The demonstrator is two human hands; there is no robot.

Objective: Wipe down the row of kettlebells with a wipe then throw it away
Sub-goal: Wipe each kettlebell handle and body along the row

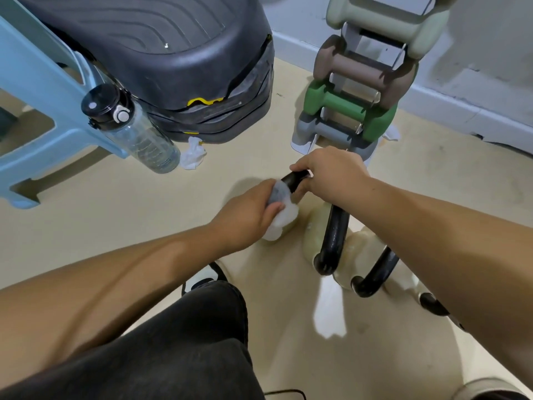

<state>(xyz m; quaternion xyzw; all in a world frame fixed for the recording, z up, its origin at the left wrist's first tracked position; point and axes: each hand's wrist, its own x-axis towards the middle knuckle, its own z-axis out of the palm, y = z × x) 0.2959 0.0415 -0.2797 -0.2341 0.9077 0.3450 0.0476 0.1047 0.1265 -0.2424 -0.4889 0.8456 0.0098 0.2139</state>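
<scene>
The left hand (pixel 248 215) curls its fingers round a crumpled white wipe (pixel 284 210) and presses it against the side of the curved black handle of a pale cream kettlebell (pixel 294 178). The right hand (pixel 331 171) is clenched round the top of that same handle. More cream kettlebells with black handles (pixel 331 238) stand in a row on the beige floor to the right (the farthest is partly hidden under the right forearm). Farther out are a clear plastic water bottle with a black lid (pixel 138 131), a crumpled white tissue (pixel 193 153) and a small rack of coloured dumbbells (pixel 354 90).

Left hand (pixel 248 215), right hand (pixel 331 174), forearms (pixel 115 278) bare. Black trousers (pixel 187 342) lower centre. Black-and-white shoe (pixel 206 277) mid-frame.
</scene>
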